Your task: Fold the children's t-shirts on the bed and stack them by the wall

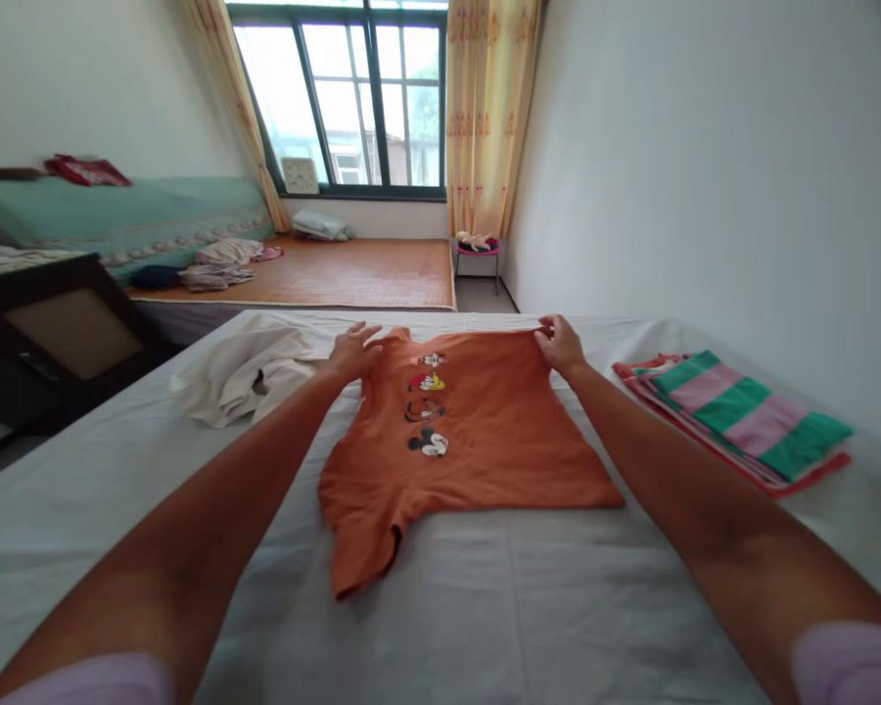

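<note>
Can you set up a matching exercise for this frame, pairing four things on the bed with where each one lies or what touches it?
Things:
1. orange T-shirt
2. white garment
3. green and pink striped cloth
4. left hand

Places or states:
A. folded, at the right edge of the bed near the wall
B. spread flat in the middle, cartoon print facing up
C. crumpled in a heap to the left of the shirt
D. resting on the shirt's far left corner

Pairs: 1-B, 2-C, 3-A, 4-D. The right hand pinches the shirt's far right corner with its fingers.
</note>
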### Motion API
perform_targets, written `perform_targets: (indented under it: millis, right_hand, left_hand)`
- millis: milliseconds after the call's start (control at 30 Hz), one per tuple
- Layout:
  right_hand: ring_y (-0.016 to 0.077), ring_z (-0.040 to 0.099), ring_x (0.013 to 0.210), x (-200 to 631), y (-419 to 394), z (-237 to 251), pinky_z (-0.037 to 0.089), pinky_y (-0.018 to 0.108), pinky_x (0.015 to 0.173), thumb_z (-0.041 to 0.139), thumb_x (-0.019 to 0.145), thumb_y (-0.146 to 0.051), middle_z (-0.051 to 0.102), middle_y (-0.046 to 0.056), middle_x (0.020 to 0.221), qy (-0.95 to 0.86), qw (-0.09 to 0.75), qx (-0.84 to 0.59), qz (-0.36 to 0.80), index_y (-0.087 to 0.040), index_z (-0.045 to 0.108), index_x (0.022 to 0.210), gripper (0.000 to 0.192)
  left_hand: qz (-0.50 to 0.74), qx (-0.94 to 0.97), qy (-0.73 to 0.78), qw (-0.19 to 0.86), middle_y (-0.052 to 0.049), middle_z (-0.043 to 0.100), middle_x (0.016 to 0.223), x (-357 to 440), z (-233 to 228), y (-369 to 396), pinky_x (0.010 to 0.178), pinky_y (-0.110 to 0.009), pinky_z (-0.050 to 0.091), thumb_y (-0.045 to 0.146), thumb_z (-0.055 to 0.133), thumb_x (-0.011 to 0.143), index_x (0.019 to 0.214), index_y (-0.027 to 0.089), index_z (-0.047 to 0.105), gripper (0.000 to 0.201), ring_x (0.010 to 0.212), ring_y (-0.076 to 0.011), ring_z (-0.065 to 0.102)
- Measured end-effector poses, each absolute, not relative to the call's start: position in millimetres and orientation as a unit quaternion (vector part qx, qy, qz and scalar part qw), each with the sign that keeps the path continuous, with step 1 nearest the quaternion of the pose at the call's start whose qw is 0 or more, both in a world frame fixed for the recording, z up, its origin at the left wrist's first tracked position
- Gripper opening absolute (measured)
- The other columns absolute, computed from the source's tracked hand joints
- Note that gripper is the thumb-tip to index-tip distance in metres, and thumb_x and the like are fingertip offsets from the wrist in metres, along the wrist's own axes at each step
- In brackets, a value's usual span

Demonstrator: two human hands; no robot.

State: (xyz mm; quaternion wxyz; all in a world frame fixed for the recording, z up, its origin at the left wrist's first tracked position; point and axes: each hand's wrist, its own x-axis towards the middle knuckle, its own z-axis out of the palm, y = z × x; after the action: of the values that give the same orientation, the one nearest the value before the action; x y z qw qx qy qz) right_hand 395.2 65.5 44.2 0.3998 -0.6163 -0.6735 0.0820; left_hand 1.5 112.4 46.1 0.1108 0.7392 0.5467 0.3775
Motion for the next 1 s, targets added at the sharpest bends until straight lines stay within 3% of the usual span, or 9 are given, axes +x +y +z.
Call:
perform_targets:
  millis: [100, 200, 300, 400, 533, 700, 867, 1000]
  right_hand:
    - [0.0235, 0.058, 0.091, 395.9, 41.0, 50.4, 0.048, 0.036, 0.079, 0.061, 0.074, -0.027, 0.064, 0.009, 0.101, -0.706, 0.345, -0.608, 0.115, -0.019, 0.061, 0.107, 0.033]
    - [0.02, 0.06, 0.08, 404.2, 0.3, 50.7, 0.049, 0.031, 0.073, 0.066, 0.072, -0.032, 0.066, 0.004, 0.086, -0.738, 0.294, -0.584, 0.167, -0.02, 0.066, 0.094, 0.025]
    - [0.0168, 0.06, 0.072, 412.6, -50.6, 49.2, 0.048, 0.026, 0.067, 0.07, 0.069, -0.037, 0.066, 0.001, 0.08, -0.801, 0.15, -0.506, 0.283, -0.02, 0.069, 0.085, 0.023]
    - [0.0175, 0.06, 0.084, 415.7, -94.2, 48.2, 0.047, 0.027, 0.075, 0.069, 0.072, -0.034, 0.066, 0.003, 0.093, -0.859, 0.047, -0.398, 0.319, -0.021, 0.068, 0.095, 0.027]
    - [0.0187, 0.057, 0.094, 411.1, -120.0, 38.9, 0.045, 0.029, 0.084, 0.059, 0.073, -0.014, 0.062, 0.006, 0.102, -0.9, 0.096, -0.369, 0.212, -0.021, 0.065, 0.099, 0.028]
    - [0.0176, 0.056, 0.079, 408.7, -123.5, 30.2, 0.043, 0.028, 0.073, 0.05, 0.074, -0.007, 0.063, 0.005, 0.085, -0.892, 0.112, -0.421, 0.125, -0.02, 0.063, 0.08, 0.02]
    - [0.0124, 0.051, 0.061, 417.1, -113.2, 41.3, 0.038, 0.023, 0.058, 0.049, 0.073, -0.015, 0.059, -0.001, 0.066, -0.853, 0.11, -0.427, 0.278, -0.019, 0.061, 0.073, 0.012]
    - [0.0106, 0.046, 0.052, 414.9, -72.5, 39.0, 0.036, 0.021, 0.049, 0.048, 0.067, -0.02, 0.053, -0.003, 0.06, -0.743, 0.253, -0.508, 0.355, -0.018, 0.058, 0.076, 0.014]
  left_hand:
    - [0.317, 0.78, 0.498, 0.206, -0.007, 0.068, 0.116, -6.5, 52.9, 79.9, 0.1, -0.037, 0.044, 0.031, 0.068, 0.071, 0.103, 0.02, 0.073, 0.034, 0.114, -0.0278, 0.058]
    - [0.205, 0.821, 0.4, 0.351, -0.004, 0.074, 0.093, -30.2, 67.3, 26.1, 0.087, -0.034, 0.051, 0.036, 0.074, 0.067, 0.088, 0.023, 0.076, 0.025, 0.097, -0.0261, 0.066]
    - [0.089, 0.853, 0.305, 0.414, -0.007, 0.072, 0.105, -58.3, 77.6, -31.1, 0.094, -0.034, 0.048, 0.032, 0.074, 0.07, 0.093, 0.026, 0.076, 0.024, 0.103, -0.0246, 0.064]
    - [0.054, 0.885, 0.261, 0.381, -0.009, 0.061, 0.128, -72.5, 72.5, -72.7, 0.103, -0.037, 0.042, 0.03, 0.07, 0.076, 0.112, 0.029, 0.07, 0.036, 0.12, -0.0254, 0.054]
    - [0.086, 0.911, 0.275, 0.296, -0.009, 0.06, 0.129, -61.4, 50.1, -95.1, 0.105, -0.036, 0.038, 0.031, 0.065, 0.082, 0.111, 0.029, 0.07, 0.03, 0.121, -0.0243, 0.052]
    - [0.115, 0.914, 0.308, 0.238, -0.008, 0.068, 0.109, -44.6, 50.6, -102.8, 0.103, -0.034, 0.038, 0.04, 0.061, 0.085, 0.091, 0.027, 0.075, 0.02, 0.11, -0.0232, 0.058]
    - [0.105, 0.869, 0.33, 0.354, -0.006, 0.069, 0.095, -39.9, 74.1, -96.8, 0.083, -0.028, 0.049, 0.045, 0.057, 0.086, 0.095, 0.022, 0.07, 0.028, 0.09, -0.0195, 0.062]
    - [0.254, 0.753, 0.443, 0.415, -0.001, 0.061, 0.069, -24.3, 68.3, -51.6, 0.051, -0.022, 0.046, 0.053, 0.06, 0.08, 0.09, 0.017, 0.062, 0.037, 0.057, -0.0132, 0.057]
